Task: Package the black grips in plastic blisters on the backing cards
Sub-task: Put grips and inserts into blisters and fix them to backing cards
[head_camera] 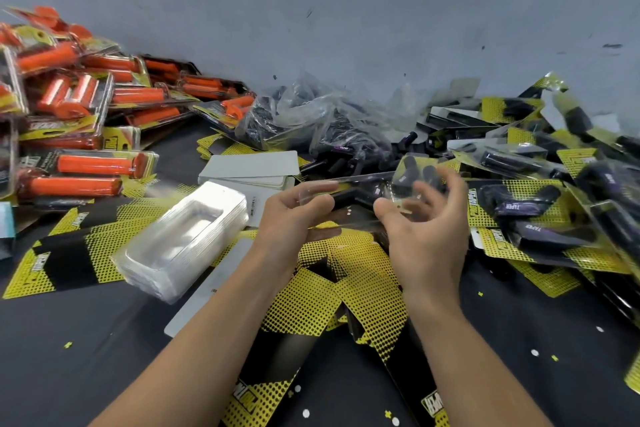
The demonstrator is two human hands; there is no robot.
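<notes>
Just right of the stack of empty clear moulded blisters [180,246], the left hand [294,218] pinches one end of a single clear plastic blister [367,180] holding what looks like two black rubber grips [348,198]. The right hand [424,236] is half-curled at its other end; blur hides whether it grips. To do this well, seat both grips fully in the pocket, keep it level, then lower it onto a yellow-and-black dotted backing card [346,288] below. Counted: two hands, one held blister, one stack, one clear bag of loose grips [311,114] behind it, over a dozen orange packs [86,97], cards too many to count.
</notes>
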